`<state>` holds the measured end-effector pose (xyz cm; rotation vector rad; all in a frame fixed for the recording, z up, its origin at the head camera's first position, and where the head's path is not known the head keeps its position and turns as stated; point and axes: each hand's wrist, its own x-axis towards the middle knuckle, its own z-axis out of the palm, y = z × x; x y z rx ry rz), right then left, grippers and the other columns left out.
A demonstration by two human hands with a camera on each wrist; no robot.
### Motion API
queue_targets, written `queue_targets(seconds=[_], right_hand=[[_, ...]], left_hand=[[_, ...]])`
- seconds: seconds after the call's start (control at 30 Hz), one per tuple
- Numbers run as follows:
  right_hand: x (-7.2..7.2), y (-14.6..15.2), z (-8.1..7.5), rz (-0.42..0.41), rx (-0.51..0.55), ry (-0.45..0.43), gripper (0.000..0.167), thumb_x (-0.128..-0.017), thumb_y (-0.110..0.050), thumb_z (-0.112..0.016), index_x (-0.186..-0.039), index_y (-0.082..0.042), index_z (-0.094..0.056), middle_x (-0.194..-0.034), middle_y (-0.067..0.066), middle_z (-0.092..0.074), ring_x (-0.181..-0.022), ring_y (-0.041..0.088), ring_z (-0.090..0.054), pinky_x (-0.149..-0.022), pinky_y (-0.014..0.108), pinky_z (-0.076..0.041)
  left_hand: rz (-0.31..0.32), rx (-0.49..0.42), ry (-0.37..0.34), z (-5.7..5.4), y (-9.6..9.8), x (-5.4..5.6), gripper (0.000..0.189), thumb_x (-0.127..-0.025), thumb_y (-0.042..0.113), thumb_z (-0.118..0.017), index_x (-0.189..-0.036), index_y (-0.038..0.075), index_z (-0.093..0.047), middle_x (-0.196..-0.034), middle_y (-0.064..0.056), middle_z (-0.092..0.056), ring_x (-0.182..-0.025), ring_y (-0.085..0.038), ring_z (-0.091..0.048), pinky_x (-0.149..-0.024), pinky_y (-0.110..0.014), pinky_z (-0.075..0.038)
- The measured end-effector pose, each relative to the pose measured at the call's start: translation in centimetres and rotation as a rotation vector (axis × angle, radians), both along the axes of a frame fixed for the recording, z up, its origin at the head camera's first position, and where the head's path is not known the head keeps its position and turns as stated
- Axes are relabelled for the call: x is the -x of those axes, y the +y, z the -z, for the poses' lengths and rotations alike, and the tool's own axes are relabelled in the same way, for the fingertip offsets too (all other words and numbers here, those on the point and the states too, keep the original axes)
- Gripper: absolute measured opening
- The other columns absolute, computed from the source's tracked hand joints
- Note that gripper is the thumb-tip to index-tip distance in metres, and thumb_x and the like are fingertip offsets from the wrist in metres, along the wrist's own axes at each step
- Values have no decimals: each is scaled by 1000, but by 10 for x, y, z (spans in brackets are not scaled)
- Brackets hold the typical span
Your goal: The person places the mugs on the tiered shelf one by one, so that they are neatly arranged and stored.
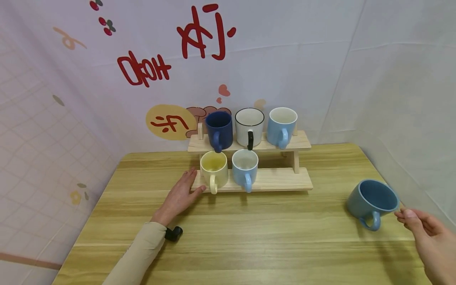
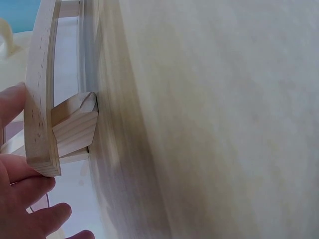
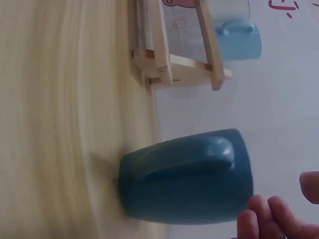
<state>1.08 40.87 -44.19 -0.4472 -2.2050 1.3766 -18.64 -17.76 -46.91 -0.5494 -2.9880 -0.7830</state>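
Note:
My left hand [image 1: 179, 196] is at the left end of a two-tier wooden rack [image 1: 285, 180], thumb at the front edge and fingers around the end of the lower board. Close to that hand, a yellow mug [image 1: 219, 176] and a light blue mug [image 1: 242, 170] stand on the lower tier. At the right, a teal-blue mug [image 1: 363, 208] is on the table, its handle toward the front. Beside its rim is my right hand [image 1: 432, 237]; in the right wrist view its fingertips [image 3: 256, 206] come up to the rim, with the thumb apart.
On the upper tier stand a dark blue mug [image 1: 222, 130], a white mug with a black handle [image 1: 246, 132] and another light blue mug [image 1: 276, 130]. The wooden table [image 1: 256, 237] carries the rack near its back edge. A printed cloth [image 1: 303, 59] hangs behind.

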Motion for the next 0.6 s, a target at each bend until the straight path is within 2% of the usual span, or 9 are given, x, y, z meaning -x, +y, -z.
queue_targets(seconds=[0.07,0.13,0.27,0.33,0.37,0.43,0.53,0.6], right_hand=[[-1,6,6,-34,22,-13,26,-108,-9,-53,-106,-30,-67,-96,-31,-69,-84,-13,-65,-73,3,-46],[-2,12,12,-93,44,-76,27,-110,-15,-51,-105,-36,-67,-96,-31,-69,-83,-14,-65,-71,4,-47],[-4,24,23,-278,127,-223,31,-113,-24,-44,-107,-43,-67,-102,-30,-69,-89,-14,-65,-72,6,-49],[-4,25,27,-361,173,-253,35,-114,-22,-41,-108,-44,-67,-106,-28,-69,-94,-13,-65,-75,7,-50],[-3,25,28,-383,179,-278,33,-114,-22,-40,-111,-39,-67,-108,-30,-67,-95,-13,-64,-75,7,-50],[-1,22,30,-410,198,-329,32,-114,-24,-39,-111,-40,-66,-109,-34,-63,-96,-15,-62,-75,7,-50],[2,17,30,-432,248,-375,32,-114,-28,-39,-119,-28,-70,-111,-32,-64,-99,-18,-58,-76,7,-49],[3,15,30,-436,269,-398,34,-114,-32,-40,-123,-24,-72,-113,-30,-67,-102,-20,-56,-77,6,-47]], left_hand=[[-1,0,-3,0,0,0,82,-104,51,-57,-158,-7,-34,-166,-22,-29,-153,-45,-25,-121,-58,-26],[-4,0,-4,0,1,0,82,-104,51,-57,-158,-6,-34,-167,-21,-29,-153,-44,-24,-121,-58,-26],[-6,-4,-7,-1,1,-1,81,-104,50,-57,-158,-6,-35,-167,-20,-29,-153,-43,-24,-121,-58,-26],[-4,-4,-4,-1,1,-1,80,-104,50,-57,-158,-6,-35,-167,-20,-29,-153,-43,-25,-121,-58,-27],[-4,-5,-3,0,1,0,80,-104,50,-57,-158,-6,-35,-167,-20,-29,-153,-43,-25,-121,-58,-27],[-2,-4,-1,0,1,0,80,-104,50,-57,-157,-6,-35,-167,-20,-29,-153,-44,-25,-121,-58,-27],[-1,-1,-1,0,0,0,80,-104,50,-57,-157,-6,-35,-166,-20,-29,-153,-44,-25,-121,-57,-26],[0,0,-1,-1,0,0,81,-104,50,-57,-157,-6,-35,-166,-21,-29,-153,-44,-25,-121,-58,-26]])
